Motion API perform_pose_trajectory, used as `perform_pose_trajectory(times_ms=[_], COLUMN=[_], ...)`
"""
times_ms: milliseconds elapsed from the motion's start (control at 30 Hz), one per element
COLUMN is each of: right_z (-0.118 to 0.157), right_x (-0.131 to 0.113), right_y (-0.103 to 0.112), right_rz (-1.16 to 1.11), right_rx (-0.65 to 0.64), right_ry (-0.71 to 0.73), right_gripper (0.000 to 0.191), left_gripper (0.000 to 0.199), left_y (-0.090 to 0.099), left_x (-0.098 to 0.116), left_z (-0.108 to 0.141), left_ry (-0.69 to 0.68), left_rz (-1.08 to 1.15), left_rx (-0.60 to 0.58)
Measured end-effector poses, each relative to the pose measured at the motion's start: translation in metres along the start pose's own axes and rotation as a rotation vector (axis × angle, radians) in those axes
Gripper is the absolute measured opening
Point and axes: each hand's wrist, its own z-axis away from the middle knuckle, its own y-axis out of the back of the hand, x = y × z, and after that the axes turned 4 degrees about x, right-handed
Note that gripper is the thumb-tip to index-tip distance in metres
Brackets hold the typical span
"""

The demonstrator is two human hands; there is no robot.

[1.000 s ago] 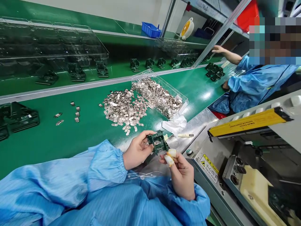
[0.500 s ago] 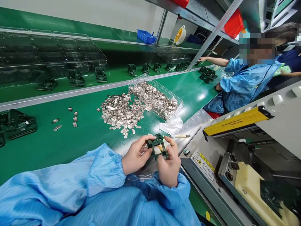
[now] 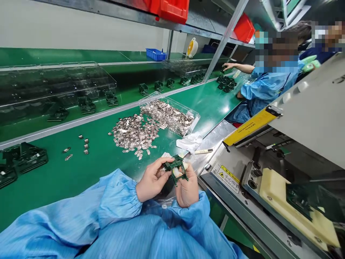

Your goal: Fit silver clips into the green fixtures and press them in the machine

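Close to my chest, both hands grip a dark green plastic frame [image 3: 174,166] with an opening through its middle. My left hand [image 3: 153,180] pinches its left end between thumb and fingers. My right hand [image 3: 188,187] is closed round the right side, and pale skin or a finger covering shows through the opening. Beyond my hands lies a pile of small metal plates [image 3: 134,133] on the green bench. More plates fill a clear plastic tray [image 3: 196,124] behind the pile.
To my right stands a machine with a yellow bar [image 3: 249,126] and a cream fixture [image 3: 272,187]. A white cloth [image 3: 190,143] and a marker [image 3: 204,151] lie near it. More green frames [image 3: 29,158] sit at left. A co-worker [image 3: 269,90] reaches over the bench farther right.
My view has turned slightly right and tilted up. The green frame is turned a little in my hands, and both hands keep hold of it. The co-worker's far hand has shifted slightly.
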Motion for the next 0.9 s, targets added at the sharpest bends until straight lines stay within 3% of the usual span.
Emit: perform_pose_trajectory(times_ms=[167, 233, 333, 400, 500, 567, 667, 733, 833, 900], right_z=[0.001, 0.004, 0.019, 0.035, 0.063, 0.083, 0.107, 0.112, 0.102, 0.087], right_x=[-0.016, -0.028, -0.05, -0.065, -0.092, -0.112, -0.14, -0.158, -0.178, -0.187], right_y=[0.026, 0.046, 0.079, 0.1, 0.138, 0.169, 0.214, 0.237, 0.255, 0.26], right_rz=[-0.02, 0.077, 0.341, 0.468, 0.54, 0.557, 0.551, 0.52, 0.525, 0.588], right_rx=[-0.087, -0.155, -0.189, -0.127, 0.004, 0.186, 0.657, 0.85, 0.852, 0.78], right_ry=[0.01, 0.058, 0.189, 0.293, 0.428, 0.472, 0.585, 0.66, 0.688, 0.672], right_gripper=[0.024, 0.036, 0.076, 0.081, 0.074, 0.074, 0.073, 0.072, 0.074, 0.077], left_gripper=[0.035, 0.038, 0.037, 0.034, 0.043, 0.056, 0.069, 0.076, 0.068, 0.061], left_y=[-0.003, -0.006, -0.021, -0.039, -0.079, -0.117, -0.19, -0.24, -0.289, -0.292], left_x=[0.007, 0.013, 0.029, 0.043, 0.067, 0.081, 0.093, 0.095, 0.094, 0.095], left_z=[-0.004, -0.007, -0.012, -0.018, -0.039, -0.057, -0.081, -0.092, -0.101, -0.102], left_ry=[-0.013, 0.027, 0.097, 0.119, 0.101, -0.04, -0.381, -0.491, -0.464, -0.434], left_rz=[0.022, 0.025, -0.004, 0.006, 0.027, -0.015, -0.107, -0.135, -0.144, -0.114], left_rx=[-0.01, -0.042, -0.26, -0.488, -0.841, -0.937, -0.837, -0.798, -0.8, -0.783])
